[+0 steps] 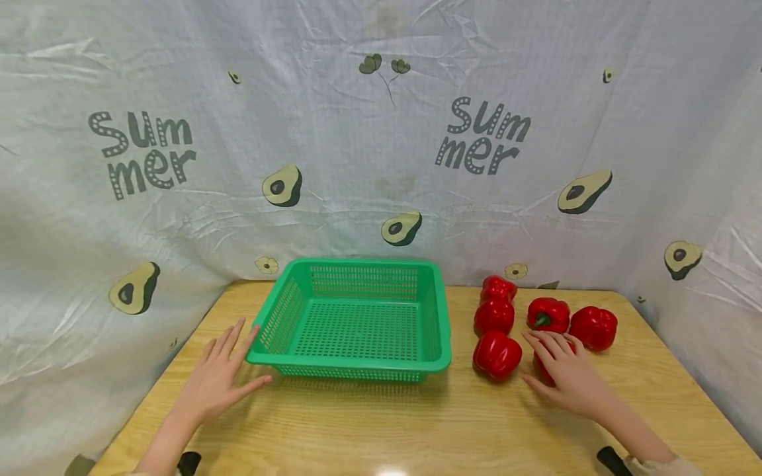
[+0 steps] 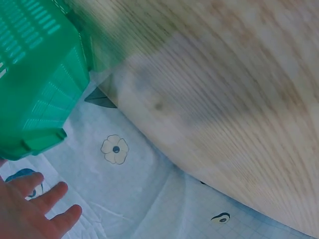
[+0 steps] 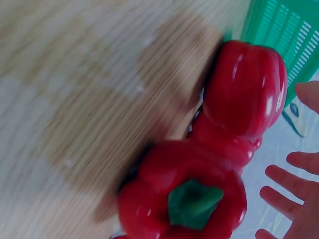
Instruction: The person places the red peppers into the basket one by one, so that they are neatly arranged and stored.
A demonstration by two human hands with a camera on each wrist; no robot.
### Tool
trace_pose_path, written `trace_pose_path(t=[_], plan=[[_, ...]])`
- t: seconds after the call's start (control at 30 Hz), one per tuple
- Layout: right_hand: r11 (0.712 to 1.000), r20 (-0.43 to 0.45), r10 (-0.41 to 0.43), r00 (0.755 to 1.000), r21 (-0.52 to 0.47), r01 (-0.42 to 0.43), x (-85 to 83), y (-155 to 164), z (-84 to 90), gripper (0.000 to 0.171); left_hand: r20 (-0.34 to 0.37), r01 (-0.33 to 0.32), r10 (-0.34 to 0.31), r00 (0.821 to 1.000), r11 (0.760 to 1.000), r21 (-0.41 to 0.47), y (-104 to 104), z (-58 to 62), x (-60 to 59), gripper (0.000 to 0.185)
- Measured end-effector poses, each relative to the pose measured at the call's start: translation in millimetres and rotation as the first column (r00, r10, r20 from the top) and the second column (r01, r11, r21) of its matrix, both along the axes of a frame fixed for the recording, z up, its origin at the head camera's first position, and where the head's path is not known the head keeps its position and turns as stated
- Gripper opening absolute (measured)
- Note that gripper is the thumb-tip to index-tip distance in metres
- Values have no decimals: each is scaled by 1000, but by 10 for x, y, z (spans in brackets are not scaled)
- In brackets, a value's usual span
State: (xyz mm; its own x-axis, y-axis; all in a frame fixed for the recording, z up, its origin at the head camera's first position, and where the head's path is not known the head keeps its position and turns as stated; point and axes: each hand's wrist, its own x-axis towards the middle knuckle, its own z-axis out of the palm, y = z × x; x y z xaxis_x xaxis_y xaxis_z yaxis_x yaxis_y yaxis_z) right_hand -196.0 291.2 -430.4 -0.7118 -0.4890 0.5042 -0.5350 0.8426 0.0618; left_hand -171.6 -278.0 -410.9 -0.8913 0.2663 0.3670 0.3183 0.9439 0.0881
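Nearest the head camera, two bare forearms reach out over the wooden desk [image 1: 369, 423]. At the left, the left hand [image 1: 217, 377] lies flat on the desk with its fingers straight and spread, holding nothing; its fingertips sit just beside the near left corner of the green plastic basket [image 1: 357, 317], and whether they touch the rim is hard to tell. In the left wrist view that hand [image 2: 30, 211] shows at the bottom left corner with fingers apart, the basket [image 2: 35, 74] above it.

Nothing lies in the basket, which stands upright in the middle of the desk, its slotted walls and floor bare.

To the right of the basket is a cluster of red bell peppers. One pepper [image 1: 497, 354] lies nearest the basket at the front, two more [image 1: 494, 316] and [image 1: 499, 288] line up behind it toward the backdrop, a fourth [image 1: 548, 315] shows its green stem, and a fifth [image 1: 594, 327] lies farthest right. The right hand [image 1: 565, 373] rests with relaxed, slightly spread fingers over a sixth pepper [image 1: 540, 371], mostly hidden beneath it; the fingers are not curled round it. In the right wrist view the fingers [image 3: 284, 199] appear spread beside a stemmed pepper [image 3: 184, 199].

Behind everything hangs a pale cloth backdrop [image 1: 381, 132] printed with avocados and the word "Summer".
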Motion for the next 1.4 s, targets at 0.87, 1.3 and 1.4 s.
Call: trace_pose_path(t=[0.87, 1.3, 1.4], plan=[[991, 110, -136, 985, 28, 134, -138, -306, -83, 59, 64, -50, 52, 997, 998, -45, 99, 96, -165, 100], [988, 135, -150, 979, 51, 144, -216, -367, -93, 63, -27, -67, 64, 998, 992, -108, 149, 92, -270, 94], [989, 153, -146, 977, 44, 140, -208, -393, -88, 63, -21, -70, 68, 997, 992, -108, 156, 82, -272, 95]])
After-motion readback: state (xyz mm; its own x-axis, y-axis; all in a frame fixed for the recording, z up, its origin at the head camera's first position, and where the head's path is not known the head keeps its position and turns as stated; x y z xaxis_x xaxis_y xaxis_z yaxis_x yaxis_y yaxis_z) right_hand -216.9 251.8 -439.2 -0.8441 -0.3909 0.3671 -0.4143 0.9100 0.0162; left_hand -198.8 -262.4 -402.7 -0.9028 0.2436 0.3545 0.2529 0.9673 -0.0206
